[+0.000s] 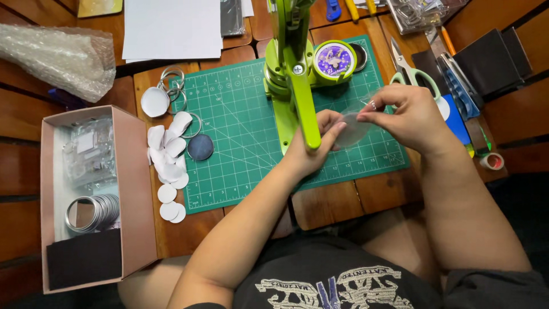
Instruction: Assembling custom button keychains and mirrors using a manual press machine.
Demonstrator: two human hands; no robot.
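Note:
Both hands meet over the right half of a green cutting mat [240, 131]. My left hand [311, 146] and my right hand [409, 117] pinch a thin, clear round film disc [351, 130] between their fingertips. A lime-green button press [291, 68] stands on the mat just beyond them, its long handle [306, 109] reaching toward my left hand. The press's round die [334, 60] holds a purple printed circle.
White paper circles [168, 157], a dark round disc [201, 147] and metal key rings [174, 80] lie along the mat's left edge. A pink box [134, 189] with metal rings stands at left. Scissors [412, 71], tape [492, 161] and dark cards [486, 57] lie at right; bubble wrap [57, 57] far left.

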